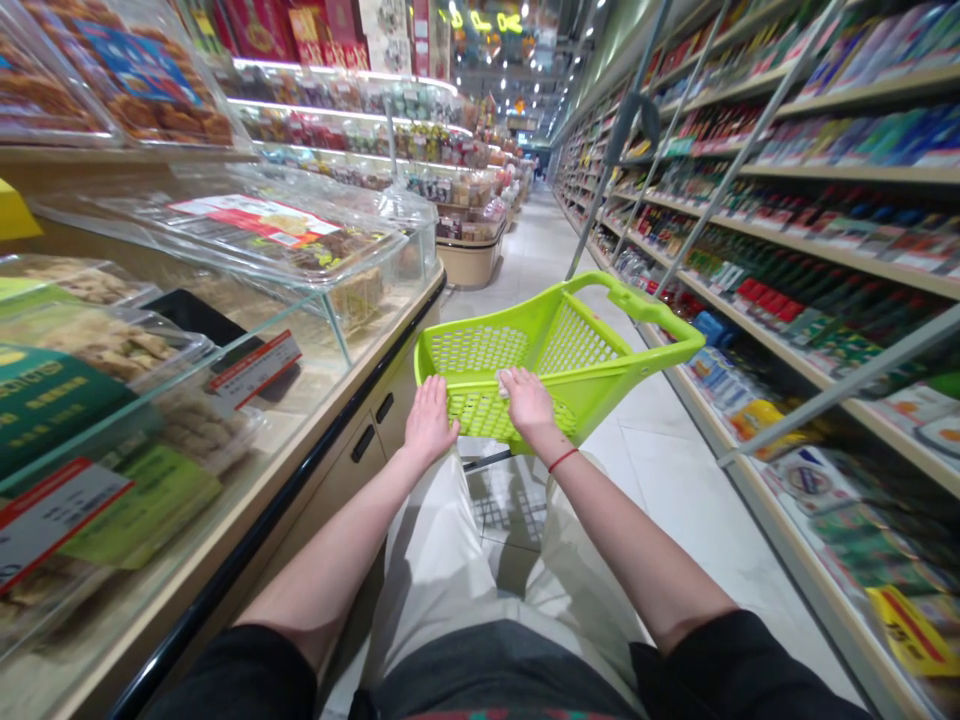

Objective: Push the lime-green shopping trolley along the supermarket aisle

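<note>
A bright green plastic shopping cart (480,352) stands right in front of me, its basket empty of visible goods and its looped handle at the far right. My left hand (431,418) rests at the near left corner of the cart's rim, fingers stretched forward and thumb apart. Further right along the near rim, my right hand (528,402) has its fingers bent around a crumpled white tissue (503,381). That hand also touches the rim. A red string circles the right wrist.
A glass-sided display counter (330,330) with packaged snacks runs close along my left. Long shelves (840,250) of bottles and packets line the right side, with slanting metal poles in front. Between them a tiled aisle (534,235) leads into the distance.
</note>
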A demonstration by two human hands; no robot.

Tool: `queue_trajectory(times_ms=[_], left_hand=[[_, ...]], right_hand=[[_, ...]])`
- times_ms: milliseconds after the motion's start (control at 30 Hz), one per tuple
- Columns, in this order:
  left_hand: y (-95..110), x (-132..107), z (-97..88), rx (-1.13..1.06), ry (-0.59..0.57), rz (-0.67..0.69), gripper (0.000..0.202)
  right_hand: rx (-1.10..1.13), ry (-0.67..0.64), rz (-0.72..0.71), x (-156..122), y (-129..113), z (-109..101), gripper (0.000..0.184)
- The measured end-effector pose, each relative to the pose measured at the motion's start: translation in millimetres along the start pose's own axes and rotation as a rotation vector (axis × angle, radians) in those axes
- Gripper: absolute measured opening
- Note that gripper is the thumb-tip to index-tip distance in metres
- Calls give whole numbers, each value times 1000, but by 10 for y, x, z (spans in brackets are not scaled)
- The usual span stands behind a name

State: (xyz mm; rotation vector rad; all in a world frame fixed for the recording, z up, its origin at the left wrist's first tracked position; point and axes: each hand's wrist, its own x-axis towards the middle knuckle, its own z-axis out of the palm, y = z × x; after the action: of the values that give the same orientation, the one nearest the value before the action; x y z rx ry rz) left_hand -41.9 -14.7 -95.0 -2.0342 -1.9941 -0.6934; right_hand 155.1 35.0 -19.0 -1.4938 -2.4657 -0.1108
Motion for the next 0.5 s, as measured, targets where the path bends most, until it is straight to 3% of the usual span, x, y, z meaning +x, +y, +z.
queue_trajectory(times_ms=[300, 500], left_hand=[[36, 7, -2, 19, -17, -27, 79], [93, -6, -12, 82, -37, -62, 78]], right_hand=[[62, -28, -254, 189, -639, 156, 45], [47, -17, -268, 194, -587, 171, 46]])
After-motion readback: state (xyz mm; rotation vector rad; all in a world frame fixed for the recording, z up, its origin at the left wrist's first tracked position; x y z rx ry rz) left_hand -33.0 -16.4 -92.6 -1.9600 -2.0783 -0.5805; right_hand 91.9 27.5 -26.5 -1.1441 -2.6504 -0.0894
